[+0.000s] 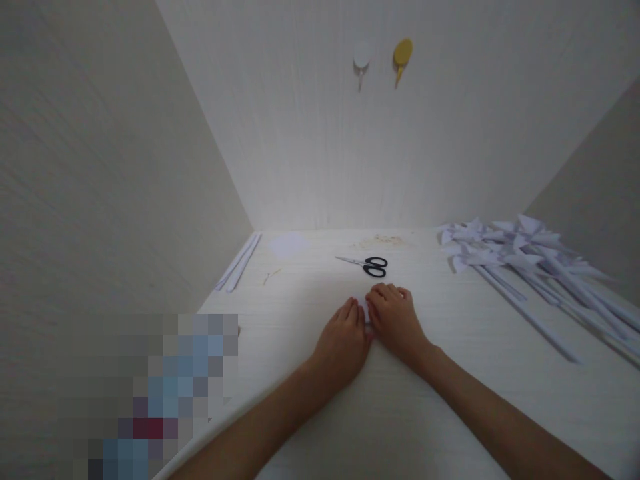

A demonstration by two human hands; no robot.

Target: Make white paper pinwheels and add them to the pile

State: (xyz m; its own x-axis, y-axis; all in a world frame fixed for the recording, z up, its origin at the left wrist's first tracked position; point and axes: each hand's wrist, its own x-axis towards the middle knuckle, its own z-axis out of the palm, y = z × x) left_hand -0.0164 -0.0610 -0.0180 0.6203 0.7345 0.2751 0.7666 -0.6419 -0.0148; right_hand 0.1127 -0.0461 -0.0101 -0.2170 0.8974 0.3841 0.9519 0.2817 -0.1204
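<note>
Both hands are close together over the white tabletop, with a small piece of white paper between them, mostly covered by the fingers. My left hand has its fingers curled and pressed at the paper's left side. At the other side, my right hand is bent over the paper with its fingers closed against it. What shape the paper has under the hands cannot be made out. Just beyond them lie scissors with black handles, blades pointing left.
Several white paper pinwheels on rolled paper sticks are piled at the right. Rolled paper sticks lie at the left edge, beside a flat paper square. A yellow hook and a white hook are on the back wall.
</note>
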